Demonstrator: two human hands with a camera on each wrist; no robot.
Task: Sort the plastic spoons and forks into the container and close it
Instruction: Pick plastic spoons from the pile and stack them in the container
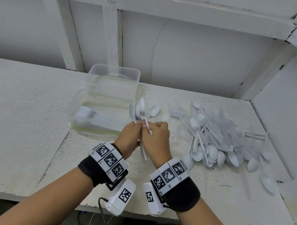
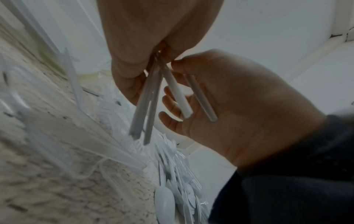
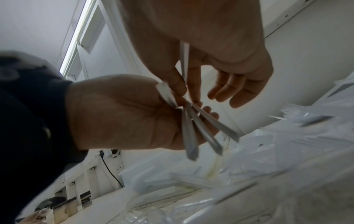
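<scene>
White plastic spoons (image 1: 138, 111) stand nested in the left hand (image 1: 131, 133), fingers curled round their handles, while the right hand (image 1: 157, 136) pinches one to align them for the container (image 1: 81, 104) at ten o'clock.

No legible words, brands or numbers appear in any view. The only printed signs are black-and-white square fiducial codes on the white blocks of the left wristband (image 1: 109, 159) and the right wristband (image 1: 168, 176), and on the white camera housings beneath each wrist (image 1: 124, 195). Tiny characters beside these codes are too small to read.
</scene>
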